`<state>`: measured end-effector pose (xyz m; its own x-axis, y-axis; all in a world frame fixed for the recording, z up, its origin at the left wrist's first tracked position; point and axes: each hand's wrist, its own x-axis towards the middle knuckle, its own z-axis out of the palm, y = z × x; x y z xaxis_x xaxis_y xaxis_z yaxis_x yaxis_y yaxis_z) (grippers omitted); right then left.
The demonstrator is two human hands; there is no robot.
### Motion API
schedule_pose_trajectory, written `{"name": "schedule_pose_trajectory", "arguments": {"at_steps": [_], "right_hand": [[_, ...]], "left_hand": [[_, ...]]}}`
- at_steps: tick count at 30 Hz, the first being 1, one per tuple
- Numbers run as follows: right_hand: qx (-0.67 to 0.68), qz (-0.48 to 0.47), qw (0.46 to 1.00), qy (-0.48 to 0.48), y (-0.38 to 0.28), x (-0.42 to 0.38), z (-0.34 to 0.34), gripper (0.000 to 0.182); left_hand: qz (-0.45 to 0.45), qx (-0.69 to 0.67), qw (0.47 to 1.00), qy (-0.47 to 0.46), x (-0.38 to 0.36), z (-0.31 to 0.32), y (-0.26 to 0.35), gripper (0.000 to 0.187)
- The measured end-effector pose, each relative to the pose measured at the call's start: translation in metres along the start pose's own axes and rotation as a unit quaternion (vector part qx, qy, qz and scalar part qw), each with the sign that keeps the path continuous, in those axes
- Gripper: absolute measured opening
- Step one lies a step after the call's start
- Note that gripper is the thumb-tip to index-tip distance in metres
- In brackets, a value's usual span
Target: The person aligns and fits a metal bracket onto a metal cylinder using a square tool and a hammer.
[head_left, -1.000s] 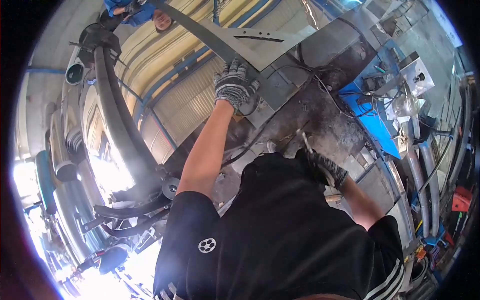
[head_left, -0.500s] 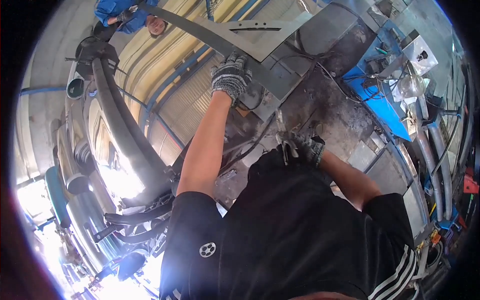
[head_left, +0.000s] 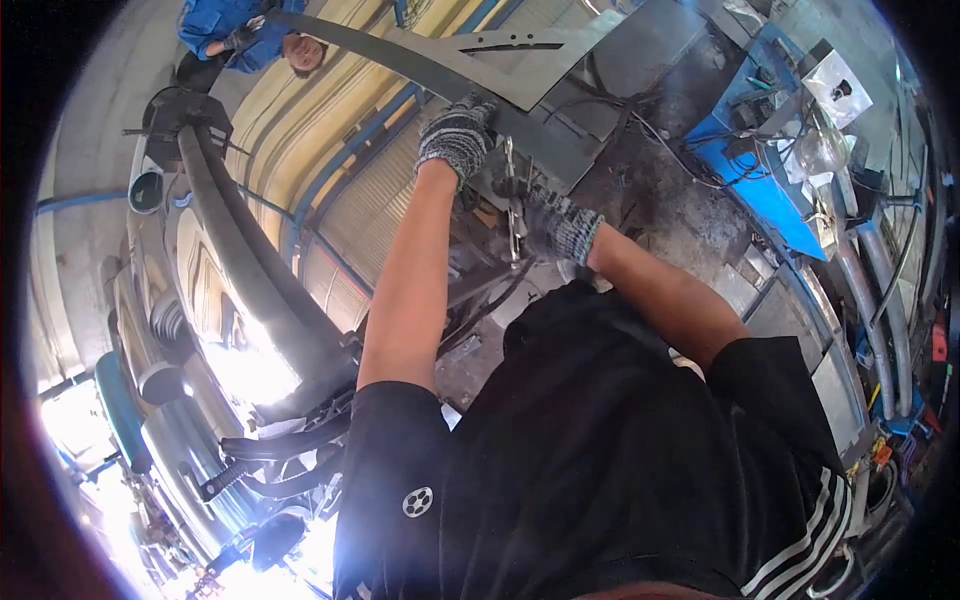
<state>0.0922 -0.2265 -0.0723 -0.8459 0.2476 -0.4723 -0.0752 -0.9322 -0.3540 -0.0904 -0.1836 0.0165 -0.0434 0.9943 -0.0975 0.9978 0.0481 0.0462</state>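
Note:
A long dark metal strip [head_left: 372, 48] stretches from the upper left toward the middle, overlapping a lighter flat plate [head_left: 524, 84] with a slot and small holes. My left hand [head_left: 455, 140], in a grey knit glove, is closed on the strip's near edge. Just right of it, my gloved right hand [head_left: 562, 225] is wrapped round a slim metal tool that looks like locking pliers [head_left: 516, 228]. The tool's upper end reaches close to the strip's edge, beside my left hand. My right fingertips are partly hidden behind it.
A person in blue workwear [head_left: 240, 22] has a gloved hand at the strip's far end. On the right stands a blue metal frame [head_left: 765, 190] with cables. A large dark tube [head_left: 235, 250] slants along the left. Black cables [head_left: 690, 175] lie across the stained floor.
My right hand has moved up and left from near my chest, bringing the pliers to the strip beside my left hand. My left hand keeps its grip on the strip.

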Motion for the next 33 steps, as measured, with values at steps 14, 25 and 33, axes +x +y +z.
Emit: {"name": "schedule_pose_trajectory", "arguments": {"at_steps": [14, 25, 33], "right_hand": [[-0.238, -0.154, 0.948, 0.143, -0.019, -0.004, 0.04, 0.069], [-0.758, -0.347, 0.546, 0.084, 0.004, 0.032, -0.055, 0.04], [-0.816, -0.31, 0.436, 0.218, -0.144, -0.056, -0.01, 0.044]], "left_hand": [[-0.001, -0.029, 1.0, -0.001, -0.003, -0.006, 0.003, 0.037], [-0.045, -0.057, 0.997, 0.006, -0.003, 0.002, 0.0, 0.036], [-0.026, -0.185, 0.963, 0.193, -0.032, 0.038, -0.016, 0.036]]}}
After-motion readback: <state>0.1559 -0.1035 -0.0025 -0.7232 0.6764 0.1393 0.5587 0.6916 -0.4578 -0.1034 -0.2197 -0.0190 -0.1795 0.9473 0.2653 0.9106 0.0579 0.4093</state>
